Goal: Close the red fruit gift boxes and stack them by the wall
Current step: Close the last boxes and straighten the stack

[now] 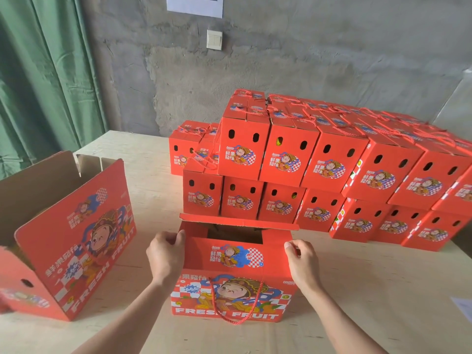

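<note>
Middle box (237,259): red, on the tabletop (357,290), close in front, just before the stack.
Top of the middle box: half shut; front flap folded down flat, with a cartoon picture on it; dark gap open behind it; back flap (237,222) sticking out toward the stack.
Rope handle (237,306): red, hanging down the front of the middle box in a loop.
Left hand (164,254): at the top left edge of the middle box; fingers (166,237) curled in, thumb on the corner, holding that edge.
Right hand (304,261): at the top right edge of the middle box; fingers (302,245) curled in, thumb against the edge, holding it.
Open box (76,238): red, far to the left on the tabletop, well apart from the middle box; flaps standing up, brown inside showing.
Stack of boxes (319,169): many shut red boxes, two layers high, at the back of the tabletop by the wall (281,60), running off to the right; rope handles lying on top.
Wall things: white switch (214,40) and a white paper (195,5) higher up.
Curtain (43,72): green, on the left, behind the open box.
</note>
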A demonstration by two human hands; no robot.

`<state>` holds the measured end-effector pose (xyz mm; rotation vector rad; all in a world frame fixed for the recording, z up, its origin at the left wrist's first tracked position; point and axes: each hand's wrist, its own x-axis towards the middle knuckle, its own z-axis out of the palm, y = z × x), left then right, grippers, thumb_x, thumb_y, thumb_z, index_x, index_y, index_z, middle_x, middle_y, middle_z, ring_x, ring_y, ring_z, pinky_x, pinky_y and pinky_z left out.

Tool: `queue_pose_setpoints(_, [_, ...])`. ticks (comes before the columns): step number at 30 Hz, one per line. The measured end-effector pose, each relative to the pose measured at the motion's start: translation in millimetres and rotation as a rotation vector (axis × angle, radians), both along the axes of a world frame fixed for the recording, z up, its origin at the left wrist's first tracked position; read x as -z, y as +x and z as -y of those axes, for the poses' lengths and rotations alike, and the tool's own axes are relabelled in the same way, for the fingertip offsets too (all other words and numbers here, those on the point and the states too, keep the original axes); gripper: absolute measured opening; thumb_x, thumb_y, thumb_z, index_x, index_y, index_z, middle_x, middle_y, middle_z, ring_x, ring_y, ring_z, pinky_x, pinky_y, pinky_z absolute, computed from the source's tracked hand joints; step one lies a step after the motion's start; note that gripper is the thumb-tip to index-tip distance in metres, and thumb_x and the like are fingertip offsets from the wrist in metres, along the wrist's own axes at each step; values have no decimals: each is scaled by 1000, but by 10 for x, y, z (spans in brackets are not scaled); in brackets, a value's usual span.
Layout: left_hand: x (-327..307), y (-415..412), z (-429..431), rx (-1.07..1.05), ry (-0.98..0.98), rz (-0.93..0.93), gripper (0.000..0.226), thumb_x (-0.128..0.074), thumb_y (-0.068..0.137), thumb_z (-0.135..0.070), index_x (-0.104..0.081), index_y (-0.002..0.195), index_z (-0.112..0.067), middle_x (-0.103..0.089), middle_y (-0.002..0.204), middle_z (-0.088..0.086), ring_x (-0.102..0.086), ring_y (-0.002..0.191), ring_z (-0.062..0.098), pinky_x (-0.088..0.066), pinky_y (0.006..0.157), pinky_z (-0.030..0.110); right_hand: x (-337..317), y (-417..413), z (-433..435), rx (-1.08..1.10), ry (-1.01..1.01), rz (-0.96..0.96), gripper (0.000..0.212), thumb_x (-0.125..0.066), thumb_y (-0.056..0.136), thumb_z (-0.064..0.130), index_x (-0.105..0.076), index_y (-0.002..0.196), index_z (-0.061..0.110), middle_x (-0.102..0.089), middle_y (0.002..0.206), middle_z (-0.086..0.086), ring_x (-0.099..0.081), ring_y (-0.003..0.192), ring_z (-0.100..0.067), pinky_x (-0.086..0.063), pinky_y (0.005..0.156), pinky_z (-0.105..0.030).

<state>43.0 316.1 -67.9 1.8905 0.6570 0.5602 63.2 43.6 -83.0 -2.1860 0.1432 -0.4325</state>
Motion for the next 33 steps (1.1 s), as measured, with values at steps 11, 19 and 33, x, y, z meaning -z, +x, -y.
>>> queue_pose_setpoints(11, [-42, 64, -98, 10, -474, -55, 11, -64, 88, -17, -59, 79, -13, -64, 80, 8, -62, 72, 23, -45, 53, 26, -25, 17, -29, 11, -23, -23, 12, -57, 93, 13, -61, 93, 3, -55, 99, -8, -51, 90, -18, -39, 77, -24])
queue_pose_setpoints(19, [-7, 25, -121, 233, 88, -16, 23, -45, 99, -24, -64, 97, -10, -59, 92, 3, -56, 74, 15, -38, 55, 18, -18, -10, 10, -54, -59, 2, 14, -54, 95, 11, -67, 94, 6, -56, 100, -7, -50, 89, -12, -38, 79, -19])
queue_pose_setpoints(33, [-10, 75, -83, 144, 87, -79, 21, -56, 95, -21, -69, 92, -5, -65, 85, 6, -54, 64, 10, -39, 53, 18, -29, -4, -15, -22, -55, -9, 15, -54, 94, 10, -66, 91, 3, -55, 100, -10, -52, 88, -17, -38, 77, -21])
